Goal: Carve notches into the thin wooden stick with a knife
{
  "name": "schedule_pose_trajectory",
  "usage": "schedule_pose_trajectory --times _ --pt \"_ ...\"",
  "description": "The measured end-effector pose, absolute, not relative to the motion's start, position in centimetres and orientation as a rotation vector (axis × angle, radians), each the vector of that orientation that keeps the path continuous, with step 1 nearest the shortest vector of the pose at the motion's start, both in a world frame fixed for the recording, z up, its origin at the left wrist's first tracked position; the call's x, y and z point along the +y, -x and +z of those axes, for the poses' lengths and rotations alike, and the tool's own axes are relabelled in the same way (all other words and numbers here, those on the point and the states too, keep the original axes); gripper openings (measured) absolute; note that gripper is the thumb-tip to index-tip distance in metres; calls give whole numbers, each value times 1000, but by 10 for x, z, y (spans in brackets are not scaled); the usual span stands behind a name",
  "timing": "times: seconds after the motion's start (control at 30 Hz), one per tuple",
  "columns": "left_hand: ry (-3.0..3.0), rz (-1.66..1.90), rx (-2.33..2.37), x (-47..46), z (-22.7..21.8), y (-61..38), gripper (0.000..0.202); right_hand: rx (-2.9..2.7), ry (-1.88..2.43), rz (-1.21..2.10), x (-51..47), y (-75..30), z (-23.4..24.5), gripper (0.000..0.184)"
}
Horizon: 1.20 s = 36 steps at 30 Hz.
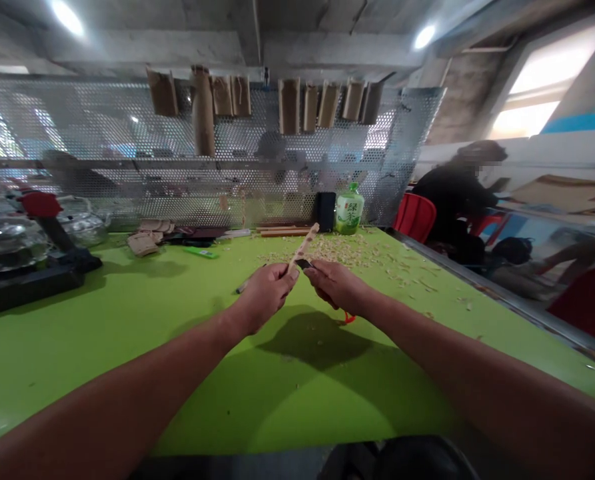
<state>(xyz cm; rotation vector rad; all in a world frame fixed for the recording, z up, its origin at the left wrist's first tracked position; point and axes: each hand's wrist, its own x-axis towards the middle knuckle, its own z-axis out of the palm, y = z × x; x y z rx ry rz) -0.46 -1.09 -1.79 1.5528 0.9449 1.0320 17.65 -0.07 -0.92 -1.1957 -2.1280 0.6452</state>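
My left hand (pixel 270 293) is wrapped round the lower end of a pale wooden stick (pixel 306 243), which tilts up and away from me with darker patches along it. In my right hand (pixel 338 285) is a carving knife (pixel 304 264), its short dark blade pointing left, at or close against the stick just above my left fingers. My right fingers hide the knife's handle. A red cord (pixel 349 318) hangs below my right hand. Both hands are held above the green tabletop (pixel 202 400).
Wood shavings (pixel 377 257) lie beyond my hands. A green-labelled bottle (pixel 348 210) and a black box-like object (pixel 326 212) stand at the back. Wooden pieces (pixel 150 237) and a green cutter (pixel 200 253) lie left. A black stand (pixel 52 267) is far left. A person (pixel 452 193) sits right.
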Motion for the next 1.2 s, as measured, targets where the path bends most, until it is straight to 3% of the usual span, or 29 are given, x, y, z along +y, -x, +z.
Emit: schedule_pose_trajectory --times 0.27,0.77,0.87,1.2 --pt "-1489 1047 940 -11 -14 3 28 -2120 1220 109 0 -180 -10 36" --pt "-1529 1038 984 -14 -14 2 28 -2181 1531 -242 -11 -171 -4 43" --pt "-1551 1048 1042 -11 -19 1 32 -2218 1496 -125 -8 -171 -6 38" --pt "-1663 1042 1075 -15 -18 3 33 -2027 1227 801 -5 -172 -13 34"
